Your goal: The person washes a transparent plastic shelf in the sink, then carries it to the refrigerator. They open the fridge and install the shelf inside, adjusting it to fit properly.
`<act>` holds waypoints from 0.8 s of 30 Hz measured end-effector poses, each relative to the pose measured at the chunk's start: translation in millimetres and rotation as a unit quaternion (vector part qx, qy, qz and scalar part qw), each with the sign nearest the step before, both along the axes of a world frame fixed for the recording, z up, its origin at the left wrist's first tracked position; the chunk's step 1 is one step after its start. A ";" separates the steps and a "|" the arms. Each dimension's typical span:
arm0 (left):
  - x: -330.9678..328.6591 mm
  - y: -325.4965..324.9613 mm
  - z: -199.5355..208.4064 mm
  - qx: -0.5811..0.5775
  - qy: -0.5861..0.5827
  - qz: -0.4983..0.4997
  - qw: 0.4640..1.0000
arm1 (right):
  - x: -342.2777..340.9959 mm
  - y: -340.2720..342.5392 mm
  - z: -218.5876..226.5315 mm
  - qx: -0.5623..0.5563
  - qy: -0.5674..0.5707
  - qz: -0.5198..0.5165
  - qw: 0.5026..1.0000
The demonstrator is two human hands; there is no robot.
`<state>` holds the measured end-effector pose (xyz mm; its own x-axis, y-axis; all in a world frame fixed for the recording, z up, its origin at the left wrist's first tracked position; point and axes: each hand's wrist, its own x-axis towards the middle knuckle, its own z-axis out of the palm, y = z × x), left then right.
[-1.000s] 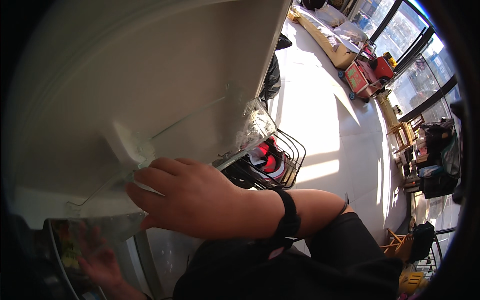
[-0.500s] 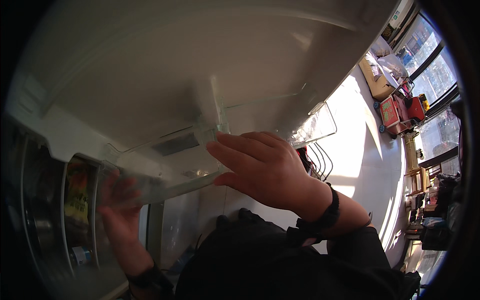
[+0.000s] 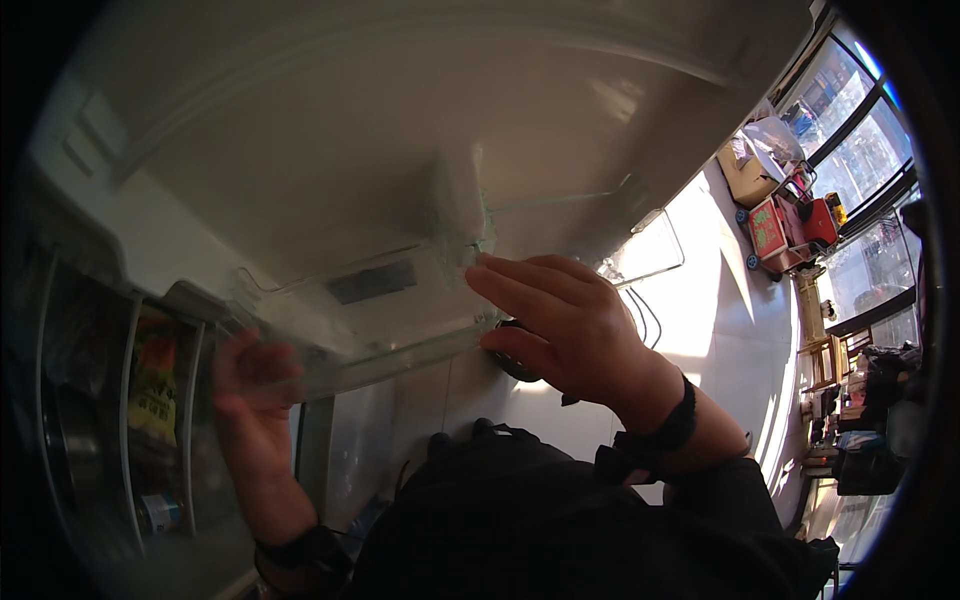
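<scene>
A clear plastic door bin (image 3: 390, 372) lies along the inner face of a white refrigerator door (image 3: 330, 150). My left hand (image 3: 258, 405) grips its left end, the fingers showing blurred through the plastic. At the other end my right hand (image 3: 575, 325) holds the bin between thumb and fingers; the fingertips point left, next to the door's middle rib. I cannot tell whether the bin is seated on the door or loose. Just right of my right hand, a second clear bin (image 3: 650, 250) sits on the door.
At left are refrigerator shelves (image 3: 130, 400) with a yellow-green package (image 3: 153, 400) and a small jar (image 3: 160, 512). A dark round object (image 3: 515, 360) shows below my right hand. Farther right stand a red cart (image 3: 775, 230), a cardboard box (image 3: 750, 175) and windows.
The door, the bin and both hands appear a little farther right in the picture. The hands keep their hold on the bin. The dark round object has come into view.
</scene>
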<state>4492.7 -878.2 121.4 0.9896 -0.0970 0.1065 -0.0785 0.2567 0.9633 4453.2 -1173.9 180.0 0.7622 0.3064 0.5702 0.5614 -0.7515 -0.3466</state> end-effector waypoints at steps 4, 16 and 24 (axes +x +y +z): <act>3.0 6.5 2.0 0.010 -0.034 -0.021 0.999 | -1.2 -0.9 -2.4 -0.031 -0.018 0.013 0.999; 7.4 1.7 -7.4 -0.030 -0.013 -0.056 0.998 | -1.2 3.0 -3.6 0.002 0.000 -0.019 1.000; 13.0 0.9 -4.7 -0.064 -0.010 -0.072 0.995 | -1.7 4.7 6.4 0.085 0.121 -0.044 0.988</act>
<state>4505.7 -877.2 116.7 0.9638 -0.2230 0.1462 -0.0502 0.3867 0.9208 4451.5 -1169.2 186.4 0.9019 0.1484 0.4056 0.3820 -0.7122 -0.5889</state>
